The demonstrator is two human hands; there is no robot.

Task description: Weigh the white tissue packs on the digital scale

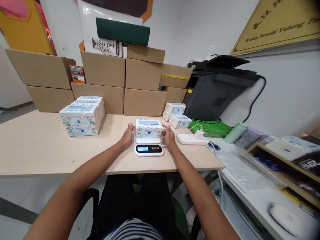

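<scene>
A pack of tissues [149,129] in white wrapping with blue print and a leaf pattern rests on a white digital scale [149,140]. The scale's display is lit, but its small digits are hard to read. My left hand [127,136] is at the pack's left side, thumb up and fingers apart. On the other side, my right hand [169,136] is open, its fingertips close to the pack's right end. I cannot tell whether either hand touches the wrapping. Neither hand is closed round anything.
Stacked tissue packs [82,120] stand at left, with several more packs [179,120] at back right. Cardboard boxes [145,101] line the table's back. A power strip [192,139] lies right of the scale, near a black printer [215,90] and a green cup [236,132].
</scene>
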